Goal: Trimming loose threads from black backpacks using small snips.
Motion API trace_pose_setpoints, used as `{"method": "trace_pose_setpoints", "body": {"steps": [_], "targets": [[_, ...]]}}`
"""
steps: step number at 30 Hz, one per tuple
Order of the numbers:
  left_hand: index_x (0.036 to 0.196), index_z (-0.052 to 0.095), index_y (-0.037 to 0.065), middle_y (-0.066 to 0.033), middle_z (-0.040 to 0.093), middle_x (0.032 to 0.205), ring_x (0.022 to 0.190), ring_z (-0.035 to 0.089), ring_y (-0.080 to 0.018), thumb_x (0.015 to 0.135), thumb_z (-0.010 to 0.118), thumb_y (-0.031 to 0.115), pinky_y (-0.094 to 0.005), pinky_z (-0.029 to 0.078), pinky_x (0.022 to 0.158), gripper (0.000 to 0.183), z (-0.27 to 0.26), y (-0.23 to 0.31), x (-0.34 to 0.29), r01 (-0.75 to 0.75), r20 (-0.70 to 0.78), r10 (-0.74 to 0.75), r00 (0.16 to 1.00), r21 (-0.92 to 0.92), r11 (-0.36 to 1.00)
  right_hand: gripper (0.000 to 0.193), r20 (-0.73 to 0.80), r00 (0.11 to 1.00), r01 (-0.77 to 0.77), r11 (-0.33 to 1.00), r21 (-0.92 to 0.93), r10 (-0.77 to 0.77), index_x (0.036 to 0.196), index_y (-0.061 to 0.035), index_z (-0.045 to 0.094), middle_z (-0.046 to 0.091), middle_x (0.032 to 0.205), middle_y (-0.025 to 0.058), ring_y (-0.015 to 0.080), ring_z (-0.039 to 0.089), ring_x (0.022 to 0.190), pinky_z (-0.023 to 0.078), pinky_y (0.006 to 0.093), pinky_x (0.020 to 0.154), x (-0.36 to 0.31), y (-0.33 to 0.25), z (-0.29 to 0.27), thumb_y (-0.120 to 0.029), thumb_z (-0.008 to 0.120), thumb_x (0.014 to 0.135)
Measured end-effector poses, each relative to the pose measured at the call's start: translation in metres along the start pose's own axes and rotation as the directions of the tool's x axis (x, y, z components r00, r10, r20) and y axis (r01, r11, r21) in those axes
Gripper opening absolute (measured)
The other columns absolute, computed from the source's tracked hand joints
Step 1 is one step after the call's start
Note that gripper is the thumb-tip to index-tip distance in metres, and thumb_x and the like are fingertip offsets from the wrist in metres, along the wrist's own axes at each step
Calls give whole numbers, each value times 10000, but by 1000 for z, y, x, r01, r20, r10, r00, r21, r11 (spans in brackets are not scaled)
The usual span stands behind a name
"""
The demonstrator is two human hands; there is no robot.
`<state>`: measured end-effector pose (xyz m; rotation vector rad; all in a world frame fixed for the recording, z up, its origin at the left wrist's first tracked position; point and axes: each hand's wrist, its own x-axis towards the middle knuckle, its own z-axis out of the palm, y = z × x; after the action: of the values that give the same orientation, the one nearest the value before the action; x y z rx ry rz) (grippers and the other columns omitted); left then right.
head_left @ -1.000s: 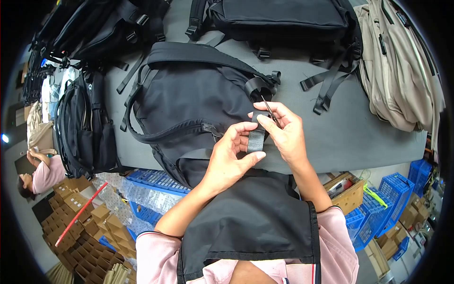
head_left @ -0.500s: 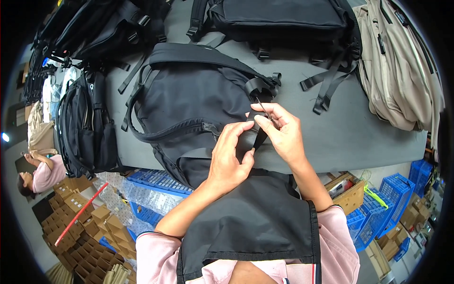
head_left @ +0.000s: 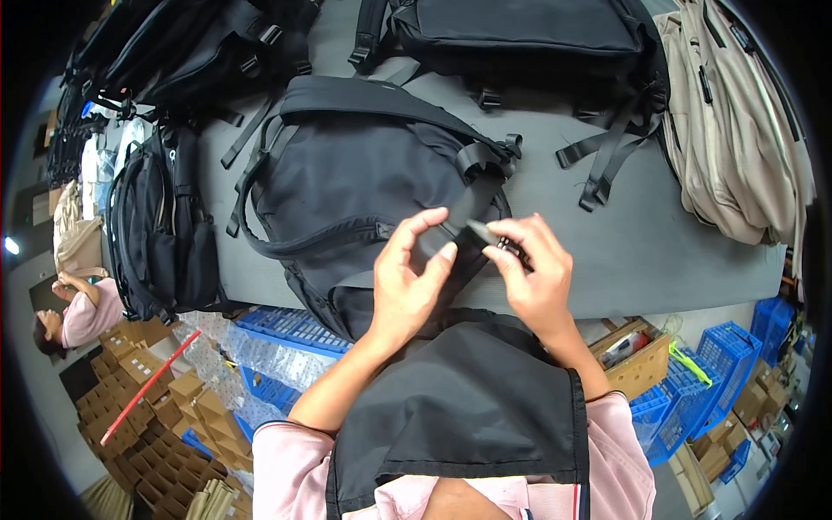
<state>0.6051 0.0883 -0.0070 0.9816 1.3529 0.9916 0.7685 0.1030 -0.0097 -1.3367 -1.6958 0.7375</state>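
- The black strap (head_left: 472, 208) of the black backpack (head_left: 364, 186), lying on the grey surface (head_left: 659, 251), is now drawn out lower and more level than half a second ago.
- A small dark buckle (head_left: 511, 247) is pinched in the closed grip of the right hand (head_left: 537, 277); the strap is pressed under the left hand (head_left: 416, 282) thumb and fingers, so threading or adjusting appears under way.
- The surface's near edge lies just under the wrists; open room is left to the right, before the beige bag (head_left: 737, 139).
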Motion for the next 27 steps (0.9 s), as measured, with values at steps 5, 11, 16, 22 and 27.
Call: {"method": "trace_pose_setpoints", "body": {"steps": [5,11,16,22,27], "targets": [[1047,526,-4,-94,667,859,653,535,-64,966,443,190,-186,412,586,226,-11,3,10,60,46,-75,996,274,960,249,52,967,-253,923,290,249,981,-17,578,547,821,63,138,533,670,430,244,590,9,10,13,-12,663,746],[967,482,62,-169,639,753,520,491,-113,987,378,328,-203,367,479,286,-9,6,7,277,239,-197,951,-372,886,238,-42,986,-149,966,213,161,943,-23,591,525,844,58,141,516,648,434,256,568,13,2,10,-23,682,723],[975,461,67,-165,630,736,516,494,-116,984,385,334,-198,359,475,277,-5,11,6,254,207,-181,961,-420,871,241,-21,996,84,996,27,-83,916,-45,643,539,758,62,170,528,538,434,278,474,3,-6,-9,-27,704,683],[947,445,69,-126,612,696,521,492,-97,990,374,317,-187,348,478,261,0,15,3,126,172,-85,981,-246,961,251,-8,990,143,987,-69,-144,904,-48,648,527,715,56,188,541,537,433,295,471,1,-9,-2,-51,721,664],[920,437,65,-114,606,682,507,483,-86,990,374,308,-185,346,474,261,-5,8,3,96,176,-63,982,-184,978,243,0,979,200,973,-114,-202,904,-52,649,516,701,56,189,535,530,429,288,468,-1,-5,-1,-55,721,672]]}}
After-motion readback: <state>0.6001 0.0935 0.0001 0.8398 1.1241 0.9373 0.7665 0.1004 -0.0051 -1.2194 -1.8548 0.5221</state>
